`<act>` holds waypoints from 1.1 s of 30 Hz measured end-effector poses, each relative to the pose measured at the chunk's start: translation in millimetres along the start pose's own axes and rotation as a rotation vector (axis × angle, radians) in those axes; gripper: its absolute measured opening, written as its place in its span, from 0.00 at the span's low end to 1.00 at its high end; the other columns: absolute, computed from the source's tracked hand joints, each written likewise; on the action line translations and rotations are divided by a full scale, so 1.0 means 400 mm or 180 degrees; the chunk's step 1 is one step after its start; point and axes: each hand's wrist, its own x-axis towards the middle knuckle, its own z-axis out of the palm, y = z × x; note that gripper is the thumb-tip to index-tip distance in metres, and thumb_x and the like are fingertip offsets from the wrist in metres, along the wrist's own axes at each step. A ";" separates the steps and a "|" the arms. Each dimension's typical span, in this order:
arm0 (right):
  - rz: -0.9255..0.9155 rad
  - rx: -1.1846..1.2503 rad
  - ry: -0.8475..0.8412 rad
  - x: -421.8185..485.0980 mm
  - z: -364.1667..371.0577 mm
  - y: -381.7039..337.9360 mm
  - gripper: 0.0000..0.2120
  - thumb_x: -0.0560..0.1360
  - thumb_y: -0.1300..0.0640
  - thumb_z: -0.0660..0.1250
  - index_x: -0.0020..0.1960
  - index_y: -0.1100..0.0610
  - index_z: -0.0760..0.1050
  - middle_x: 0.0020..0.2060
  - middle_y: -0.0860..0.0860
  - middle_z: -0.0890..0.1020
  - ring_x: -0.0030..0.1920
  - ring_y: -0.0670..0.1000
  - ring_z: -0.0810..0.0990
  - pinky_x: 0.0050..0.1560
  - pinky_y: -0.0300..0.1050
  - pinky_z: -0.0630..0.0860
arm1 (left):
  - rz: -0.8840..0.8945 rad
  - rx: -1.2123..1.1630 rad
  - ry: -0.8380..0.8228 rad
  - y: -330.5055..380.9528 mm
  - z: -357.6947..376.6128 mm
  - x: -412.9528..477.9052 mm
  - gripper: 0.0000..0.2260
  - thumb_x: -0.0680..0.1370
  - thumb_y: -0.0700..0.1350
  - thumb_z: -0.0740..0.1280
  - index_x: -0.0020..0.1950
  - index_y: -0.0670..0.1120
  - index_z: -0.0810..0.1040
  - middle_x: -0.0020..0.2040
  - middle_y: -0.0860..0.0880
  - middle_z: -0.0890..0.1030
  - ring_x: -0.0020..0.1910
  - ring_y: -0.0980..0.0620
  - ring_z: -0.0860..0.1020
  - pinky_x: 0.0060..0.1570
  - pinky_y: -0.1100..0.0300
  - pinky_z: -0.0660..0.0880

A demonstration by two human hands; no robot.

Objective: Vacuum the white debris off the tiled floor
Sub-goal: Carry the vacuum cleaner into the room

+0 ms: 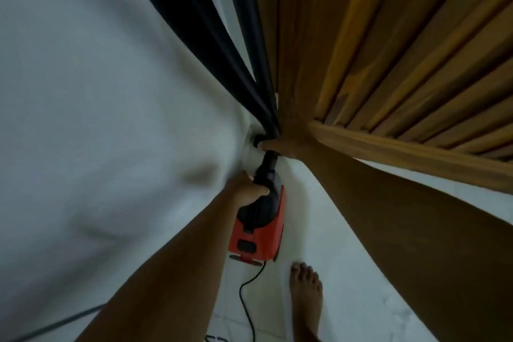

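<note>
A small orange and black vacuum cleaner (259, 233) stands on the white tiled floor (347, 286) in the narrow gap between a white wall and an orange curtain. My left hand (249, 189) is closed around the black handle at the vacuum's top. My right hand (280, 146) reaches past the curtain to the black hose (268, 164) where it leaves the vacuum; its fingers wrap the hose's upper end. No white debris can be made out on the floor.
A white wall (97, 91) fills the left side. Dark curtain folds (222, 36) hang at top centre, with orange curtain (388, 50) to the right. A black power cord (247, 294) trails from the vacuum toward the bottom. My bare foot (306, 291) stands beside it.
</note>
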 end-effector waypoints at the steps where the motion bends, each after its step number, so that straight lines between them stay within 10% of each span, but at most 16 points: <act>1: -0.0071 0.0132 -0.0013 0.019 0.015 0.006 0.64 0.60 0.36 0.80 0.83 0.51 0.46 0.79 0.54 0.60 0.76 0.58 0.61 0.76 0.53 0.62 | -0.0058 -0.0020 -0.0099 -0.008 0.018 0.024 0.27 0.76 0.54 0.74 0.71 0.43 0.74 0.64 0.42 0.79 0.60 0.43 0.79 0.52 0.54 0.79; 9: -0.0202 0.0481 0.0636 0.133 0.068 0.045 0.49 0.65 0.47 0.82 0.78 0.54 0.60 0.69 0.55 0.72 0.69 0.56 0.72 0.67 0.47 0.70 | -0.0421 -0.0336 -0.0067 -0.066 0.095 0.137 0.25 0.78 0.50 0.74 0.72 0.45 0.73 0.63 0.41 0.80 0.60 0.41 0.81 0.56 0.48 0.82; 13: -0.0355 0.0713 0.0853 0.139 0.078 0.032 0.47 0.67 0.52 0.81 0.78 0.57 0.60 0.70 0.53 0.72 0.68 0.54 0.73 0.67 0.46 0.73 | -0.0459 -0.1360 -0.0365 -0.074 0.145 0.179 0.07 0.81 0.45 0.69 0.48 0.42 0.79 0.41 0.45 0.82 0.39 0.50 0.81 0.49 0.50 0.84; 15: -0.0346 0.0727 0.0890 0.142 0.077 0.027 0.43 0.69 0.54 0.80 0.76 0.57 0.60 0.68 0.53 0.73 0.66 0.52 0.74 0.59 0.38 0.72 | -0.0421 -0.1688 -0.0356 -0.080 0.161 0.190 0.09 0.81 0.46 0.70 0.43 0.43 0.78 0.38 0.46 0.81 0.35 0.52 0.80 0.38 0.56 0.83; 18: -0.0391 0.0632 0.0908 0.150 0.076 0.021 0.42 0.70 0.56 0.78 0.77 0.56 0.59 0.65 0.53 0.75 0.61 0.51 0.75 0.54 0.36 0.70 | -0.0399 -0.1923 -0.0373 -0.094 0.175 0.201 0.13 0.79 0.52 0.72 0.41 0.44 0.79 0.37 0.48 0.83 0.36 0.52 0.82 0.49 0.53 0.80; 22: -0.0455 0.0609 0.0992 0.147 0.081 0.019 0.36 0.70 0.59 0.75 0.75 0.54 0.62 0.53 0.48 0.75 0.51 0.49 0.77 0.45 0.39 0.77 | -0.0277 -0.1738 0.0077 -0.103 0.198 0.202 0.21 0.80 0.58 0.70 0.35 0.44 0.74 0.25 0.48 0.74 0.22 0.51 0.72 0.28 0.60 0.71; 29: -0.0622 0.0627 0.1092 0.026 0.031 -0.027 0.28 0.71 0.62 0.73 0.69 0.56 0.68 0.48 0.48 0.78 0.43 0.46 0.77 0.30 0.23 0.71 | -0.0255 -0.1320 0.0478 -0.105 0.230 0.087 0.25 0.80 0.61 0.67 0.54 0.37 0.81 0.30 0.48 0.76 0.23 0.52 0.73 0.23 0.63 0.66; 33: -0.0704 0.0643 0.1282 -0.133 -0.067 -0.128 0.23 0.71 0.61 0.72 0.63 0.55 0.69 0.45 0.51 0.80 0.42 0.51 0.79 0.35 0.37 0.74 | -0.0092 -0.1194 0.0567 -0.061 0.187 -0.077 0.25 0.79 0.62 0.68 0.52 0.39 0.81 0.30 0.44 0.79 0.22 0.48 0.75 0.23 0.62 0.68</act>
